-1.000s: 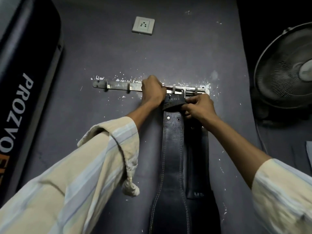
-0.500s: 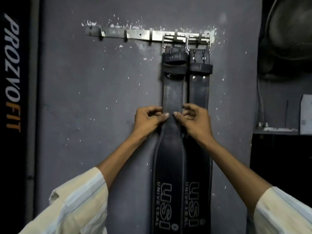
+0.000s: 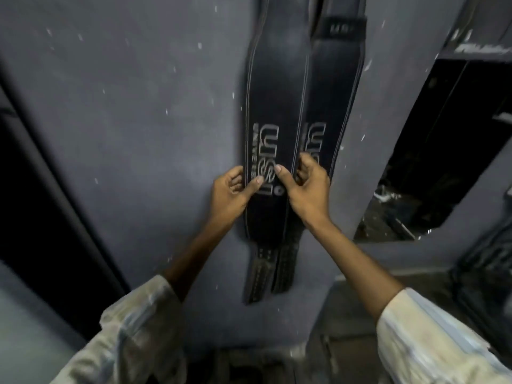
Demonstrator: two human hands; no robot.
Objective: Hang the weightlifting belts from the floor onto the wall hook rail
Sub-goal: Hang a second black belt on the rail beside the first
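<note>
the front belt [image 3: 277,101] hangs flat on the grey wall [image 3: 138,120], overlapping the second belt [image 3: 335,87] just beside it; the hook rail is out of view now. the left hand [image 3: 231,192] pinches its left edge with thumb on the face, and the right hand [image 3: 303,184] pinches its right edge. both hands have slid down from the narrow neck to the logo, smoothing a belt already hung, so the hanging looks done.
</note>
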